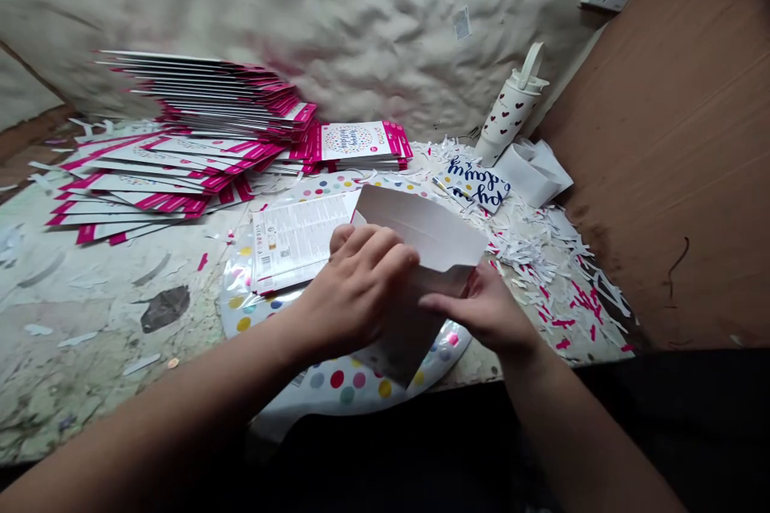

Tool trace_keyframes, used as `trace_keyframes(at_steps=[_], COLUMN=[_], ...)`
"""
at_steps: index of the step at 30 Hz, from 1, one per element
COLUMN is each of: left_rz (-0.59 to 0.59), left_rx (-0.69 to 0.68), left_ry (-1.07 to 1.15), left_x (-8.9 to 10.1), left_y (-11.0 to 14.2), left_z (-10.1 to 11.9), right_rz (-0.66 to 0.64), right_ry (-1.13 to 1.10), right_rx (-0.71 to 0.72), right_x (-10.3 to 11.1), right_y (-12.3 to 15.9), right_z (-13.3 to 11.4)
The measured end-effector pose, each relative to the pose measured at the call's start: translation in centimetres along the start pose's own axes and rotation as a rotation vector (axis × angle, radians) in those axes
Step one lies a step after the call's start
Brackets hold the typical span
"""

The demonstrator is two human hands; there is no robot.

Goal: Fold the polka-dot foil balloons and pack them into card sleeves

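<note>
Card sleeve [424, 228], plain white on its visible faces, is found between the two hands, its broad flap standing up and away from the wearer. Left grip [364, 280] has its fingers curled over the sleeve's left side; the fingertips are partly hidden. Right grip [488, 309] pinches the sleeve's right edge, thumb on the near side, the other fingers largely out of sight behind it.

Under both grips lies a round dotted sheet [337, 378] with a glossy surface, resting on the worn bench [114, 321]. Just left of the left grip, a flat printed carton [304, 236] rests on that sheet. Farther left and beyond are a tall pile [228, 100] and a fanned spread [150, 172] of pink-edged cartons. Beyond the right grip are a folded printed piece [481, 186], crumpled white paper [529, 176] and a heart-patterned tumbler [508, 119]. Paper shreds [532, 256] are scattered to the right.
</note>
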State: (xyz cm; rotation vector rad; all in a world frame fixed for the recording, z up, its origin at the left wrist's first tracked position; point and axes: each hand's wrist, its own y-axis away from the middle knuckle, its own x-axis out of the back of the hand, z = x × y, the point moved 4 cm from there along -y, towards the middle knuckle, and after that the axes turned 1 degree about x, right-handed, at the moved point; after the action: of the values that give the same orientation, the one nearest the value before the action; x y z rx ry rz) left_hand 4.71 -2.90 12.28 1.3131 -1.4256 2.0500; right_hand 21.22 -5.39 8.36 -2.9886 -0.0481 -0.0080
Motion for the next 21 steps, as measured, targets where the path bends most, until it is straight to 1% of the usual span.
trace_keyframes(at_steps=[1, 2, 3, 4, 5, 6, 7, 8, 9, 10, 11, 12, 13, 14, 16, 17, 18, 21], left_rz=[0.125, 0.254, 0.354, 0.389, 0.328, 0.19, 0.026, -0.119, -0.214, -0.252, -0.249, -0.235, -0.237, -0.253, -0.282, -0.284, -0.283, -0.309], left_rx=[0.063, 0.159, 0.278, 0.397, 0.501, 0.587, 0.657, 0.727, 0.813, 0.921, 1.04, 1.149, 1.233, 1.286, 1.31, 1.301, 1.29, 1.267], left_ry=[-0.026, -0.031, 0.008, 0.112, 0.284, 0.506, 0.739, 0.948, 1.107, 1.212, 1.273, 1.305, 1.324, 1.339, 1.36, 1.356, 1.344, 1.29], left_x=[0.7, 1.3, 1.8, 1.9, 1.4, 0.4, -0.9, -2.1, -3.3, -4.3, -5.1, -5.9, -6.5, -7.0, -7.4, -7.4, -7.3, -7.1], left_y=[0.0, 0.3, 0.6, 1.1, 1.6, 2.1, 2.7, 3.4, 4.2, 5.1, 5.9, 6.7, 7.3, 7.8, 8.2, 8.3, 8.3, 8.4], left_z=[-0.2, -0.5, -1.1, -1.8, -2.5, -3.0, -3.0, -2.8, -2.5, -2.2, -1.9, -1.5, -1.1, -0.6, 0.2, 0.4, 0.6, 0.7], right_rz=[-0.007, 0.011, 0.035, 0.05, 0.037, -0.002, -0.04, -0.05, -0.017, 0.054, 0.13, 0.172, 0.155, 0.08, -0.138, -0.207, -0.24, -0.259], right_ry=[-0.068, -0.108, -0.122, -0.119, -0.103, -0.065, 0.005, 0.118, 0.275, 0.46, 0.645, 0.799, 0.909, 0.975, 1.022, 1.037, 1.057, 1.115], right_rx=[-0.015, -0.017, -0.008, 0.007, 0.012, 0.006, -0.008, -0.022, -0.025, -0.006, 0.041, 0.109, 0.185, 0.258, 0.355, 0.38, 0.395, 0.416], right_x=[-0.3, -0.3, -0.2, 0.1, 0.4, 0.6, 0.8, 1.1, 1.4, 1.6, 1.6, 1.3, 0.5, -0.5, -2.7, -3.5, -4.1, -5.0], right_y=[0.1, 0.2, 0.1, -0.1, -0.3, -0.6, -0.8, -1.1, -1.4, -1.5, -1.6, -1.5, -1.2, -0.9, 0.0, 0.4, 0.8, 1.4], right_z=[0.2, 0.4, 0.4, 0.4, 0.3, 0.4, 0.5, 0.7, 0.9, 1.0, 1.0, 1.0, 1.0, 1.1, 1.5, 1.6, 1.6, 1.6])
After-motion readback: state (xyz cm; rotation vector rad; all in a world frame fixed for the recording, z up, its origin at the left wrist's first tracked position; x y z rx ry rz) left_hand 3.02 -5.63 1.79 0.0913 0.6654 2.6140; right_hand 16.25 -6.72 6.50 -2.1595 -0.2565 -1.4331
